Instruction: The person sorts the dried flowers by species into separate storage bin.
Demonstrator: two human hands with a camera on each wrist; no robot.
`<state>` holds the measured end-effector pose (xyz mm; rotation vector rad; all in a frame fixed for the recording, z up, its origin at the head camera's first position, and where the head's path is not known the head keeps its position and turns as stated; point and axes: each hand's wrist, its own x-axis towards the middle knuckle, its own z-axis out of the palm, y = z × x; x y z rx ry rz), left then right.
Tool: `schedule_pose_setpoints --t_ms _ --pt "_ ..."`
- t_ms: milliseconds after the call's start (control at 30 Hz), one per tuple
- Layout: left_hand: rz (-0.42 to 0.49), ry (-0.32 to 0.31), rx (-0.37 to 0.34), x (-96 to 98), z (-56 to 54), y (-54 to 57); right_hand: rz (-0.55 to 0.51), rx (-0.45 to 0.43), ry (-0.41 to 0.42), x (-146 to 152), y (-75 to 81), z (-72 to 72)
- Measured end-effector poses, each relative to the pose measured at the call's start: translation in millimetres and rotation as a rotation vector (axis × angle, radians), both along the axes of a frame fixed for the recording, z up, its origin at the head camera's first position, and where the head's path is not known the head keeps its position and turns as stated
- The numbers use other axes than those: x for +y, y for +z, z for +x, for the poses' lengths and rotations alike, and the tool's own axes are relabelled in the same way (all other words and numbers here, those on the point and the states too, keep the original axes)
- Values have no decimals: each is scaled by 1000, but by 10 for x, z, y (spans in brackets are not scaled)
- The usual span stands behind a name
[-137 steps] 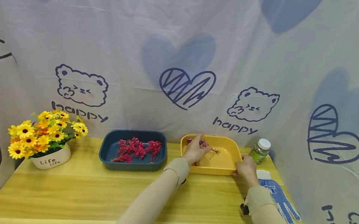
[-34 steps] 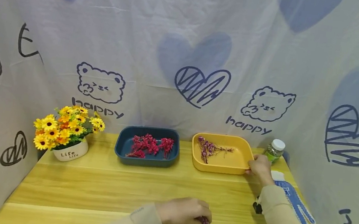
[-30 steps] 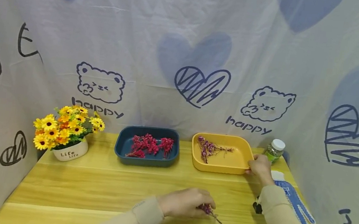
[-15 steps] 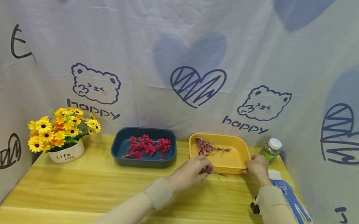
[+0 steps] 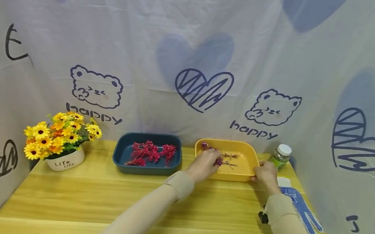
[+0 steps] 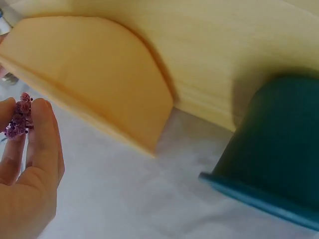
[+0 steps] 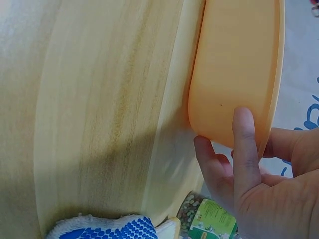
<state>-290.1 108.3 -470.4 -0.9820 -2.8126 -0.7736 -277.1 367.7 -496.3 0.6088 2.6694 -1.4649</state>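
A sprig of purple dried flowers (image 6: 20,118) is pinched between the thumb and fingers of my left hand (image 5: 204,164), low over the left part of the yellow tray (image 5: 236,177). Its thin stem points right. Other purple sprigs (image 5: 204,145) lie in that tray, partly hidden behind the hand. My right hand (image 5: 266,175) grips the tray's front right corner, with the thumb over the rim and fingers against the outer wall (image 7: 234,74), as the right wrist view shows.
Left of the yellow tray stands a dark blue tray (image 5: 144,171) holding red dried flowers (image 5: 147,150). A pot of yellow flowers (image 5: 64,160) is at the far left. A lidded jar (image 5: 280,156) and a blue-and-white glove (image 5: 299,211) sit near the right arm.
My left hand has picked a purple sprig off the front of the table and carried it up and away to the yellow tray. My right hand has kept its hold on the tray corner.
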Motion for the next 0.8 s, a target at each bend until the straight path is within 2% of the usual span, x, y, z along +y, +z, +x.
schedule_pose_setpoints --t_ms 200,367,567,667,800 --pt "-25 36 -36 89 -107 -106 0 2 -7 -34 8 19" --pt "-26 55 -94 138 -160 -190 18 -9 15 -86 1 14" --pt "2 30 -170 119 -167 -239 25 -26 36 -111 -7 -17" --pt "6 29 -152 83 -160 -227 19 -26 38 -75 -14 -30" --pt "16 43 -82 -13 -127 -187 21 -14 41 -14 -23 -7"
